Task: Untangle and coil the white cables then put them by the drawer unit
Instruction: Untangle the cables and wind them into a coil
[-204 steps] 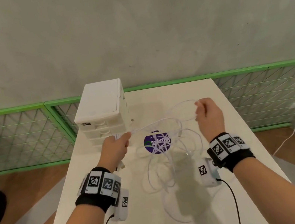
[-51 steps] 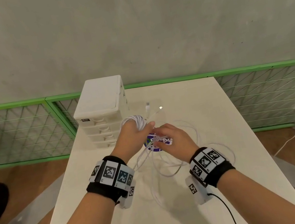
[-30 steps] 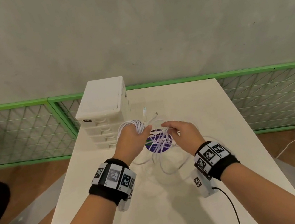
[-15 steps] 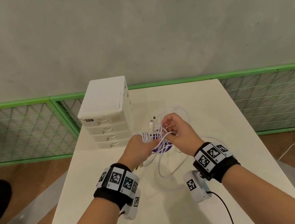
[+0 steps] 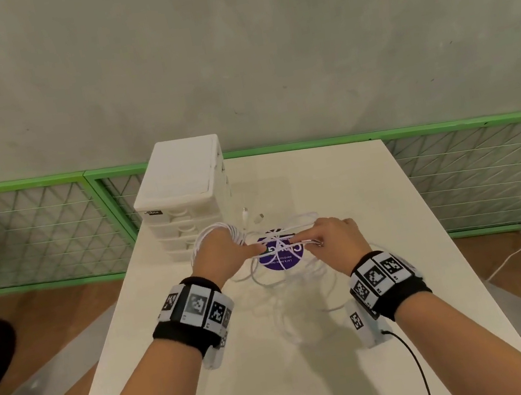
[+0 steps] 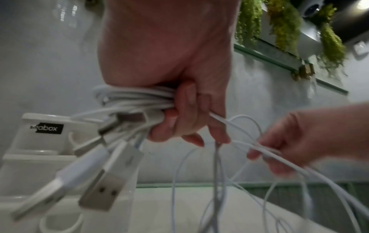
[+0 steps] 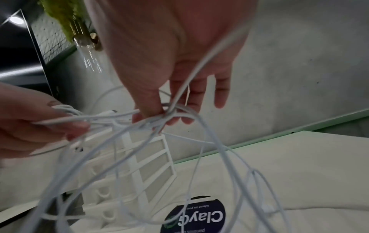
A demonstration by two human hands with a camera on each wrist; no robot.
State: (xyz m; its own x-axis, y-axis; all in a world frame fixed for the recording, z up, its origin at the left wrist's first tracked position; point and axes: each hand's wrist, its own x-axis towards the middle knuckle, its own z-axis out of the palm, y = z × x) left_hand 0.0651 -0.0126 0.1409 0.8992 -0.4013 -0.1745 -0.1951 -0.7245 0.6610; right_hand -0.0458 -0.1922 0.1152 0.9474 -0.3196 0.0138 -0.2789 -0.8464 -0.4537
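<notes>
White cables [image 5: 279, 282] lie in loose loops on the table, partly lifted between my hands. My left hand [image 5: 223, 252] has a coil of white cable [image 5: 215, 235] wound round it and grips the strands [image 6: 137, 98]; several USB plugs [image 6: 97, 195] hang from it. My right hand [image 5: 332, 237] pinches a bunch of taut strands [image 7: 165, 115] between thumb and fingers, just right of the left hand. The white drawer unit [image 5: 184, 196] stands at the table's far left, right behind my left hand.
A round purple sticker [image 5: 279, 253] sits on the table [image 5: 399, 242] under the cables. Two loose plug ends [image 5: 252, 216] lie beside the drawer unit. A green mesh fence [image 5: 473, 166] runs behind the table. A black wire [image 5: 414, 365] trails from my right wrist.
My right hand has dropped from above the coil and pulled to the right, stretching the strands out from my left hand. The left hand stays by the drawer unit with more turns round it than seconds ago.
</notes>
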